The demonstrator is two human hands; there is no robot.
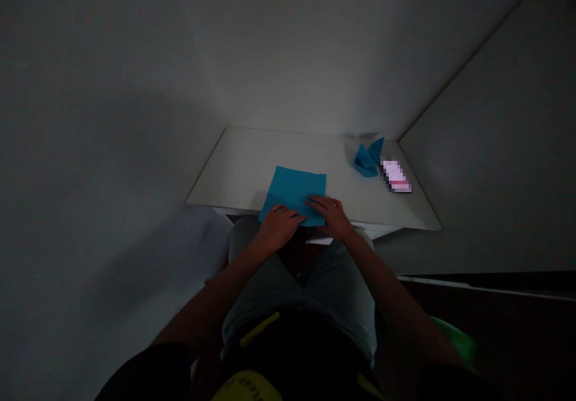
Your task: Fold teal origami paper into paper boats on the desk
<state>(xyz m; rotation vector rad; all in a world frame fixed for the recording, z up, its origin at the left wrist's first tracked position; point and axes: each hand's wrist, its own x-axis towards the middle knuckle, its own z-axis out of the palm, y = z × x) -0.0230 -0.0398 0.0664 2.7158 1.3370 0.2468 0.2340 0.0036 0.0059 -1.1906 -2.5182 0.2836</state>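
A blue sheet of paper (294, 186) lies at the front edge of the small white table, its near side close to my body. My left hand (281, 224) rests on the sheet's near left part, fingers stretched out toward the middle. Across from it, my right hand (330, 214) lies on the near right part with its fingers spread over the paper. Neither hand grips the sheet. The dim light hides whether there are creases under the fingers.
A folded blue paper figure (366, 159) stands at the back right of the white table (252, 149). Beside it lies a phone (396, 176) with a lit, blurred screen. Walls enclose the table at the back and sides. Something green (454, 338) is low on the right.
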